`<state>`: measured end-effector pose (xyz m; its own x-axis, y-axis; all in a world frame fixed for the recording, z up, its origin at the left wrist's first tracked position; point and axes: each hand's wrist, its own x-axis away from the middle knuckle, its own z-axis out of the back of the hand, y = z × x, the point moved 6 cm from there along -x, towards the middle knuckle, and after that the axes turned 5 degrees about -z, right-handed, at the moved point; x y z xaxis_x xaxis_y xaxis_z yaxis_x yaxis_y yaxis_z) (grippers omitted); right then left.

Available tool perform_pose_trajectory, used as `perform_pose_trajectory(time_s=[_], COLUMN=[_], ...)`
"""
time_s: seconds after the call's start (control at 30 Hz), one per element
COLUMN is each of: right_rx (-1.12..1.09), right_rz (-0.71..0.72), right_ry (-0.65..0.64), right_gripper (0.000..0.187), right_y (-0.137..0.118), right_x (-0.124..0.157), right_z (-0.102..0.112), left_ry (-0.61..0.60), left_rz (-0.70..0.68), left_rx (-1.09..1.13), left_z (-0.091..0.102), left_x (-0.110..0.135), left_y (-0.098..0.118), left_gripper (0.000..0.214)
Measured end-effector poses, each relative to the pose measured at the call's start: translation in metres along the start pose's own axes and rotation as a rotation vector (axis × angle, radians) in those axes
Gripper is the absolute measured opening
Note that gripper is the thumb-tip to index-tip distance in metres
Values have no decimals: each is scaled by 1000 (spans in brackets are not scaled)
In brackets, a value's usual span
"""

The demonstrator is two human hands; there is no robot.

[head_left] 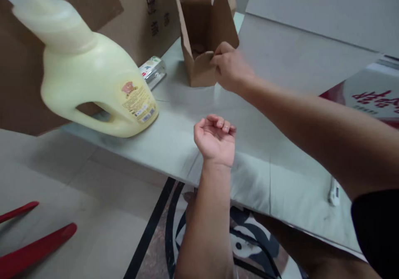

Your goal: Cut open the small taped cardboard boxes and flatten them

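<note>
My right hand (230,66) reaches across the table, its fingers closed on the near edge of a small brown cardboard box (202,72). The box stands with its flaps up, and part of its inside is in shadow. Closer to me, my left hand (215,139) rests palm up by the table's front edge, fingers loosely curled and nothing in the palm. To the left stands a large pale yellow bottle (93,75) with a handle and a label. Between bottle and box lies a clear plastic pack (154,72) with a printed top.
A big cardboard carton (137,21) fills the back left. On the right are a red and white printed box (370,92) and a white cutter-like tool (334,192) on the pale-covered table (249,146). Red prongs (40,243) show above the floor at lower left.
</note>
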<state>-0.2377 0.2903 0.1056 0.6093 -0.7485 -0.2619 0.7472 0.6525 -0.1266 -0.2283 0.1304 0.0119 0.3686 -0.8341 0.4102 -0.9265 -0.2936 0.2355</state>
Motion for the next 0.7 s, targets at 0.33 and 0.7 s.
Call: perform_pose_trajectory(time_s=[0.33,0.7], right_rx=[-267,-492], right_rz=[236,-376], right_ry=[413,526], right_gripper=[19,10], right_y=[71,146], right_x=[268,395], right_z=[126,100], left_ry=[103,-941], left_rz=[-887,-766], left_rx=[-561,-975], left_z=[8,-39], left_x=[25,60], left_y=[29,-110], left_gripper=[18,47])
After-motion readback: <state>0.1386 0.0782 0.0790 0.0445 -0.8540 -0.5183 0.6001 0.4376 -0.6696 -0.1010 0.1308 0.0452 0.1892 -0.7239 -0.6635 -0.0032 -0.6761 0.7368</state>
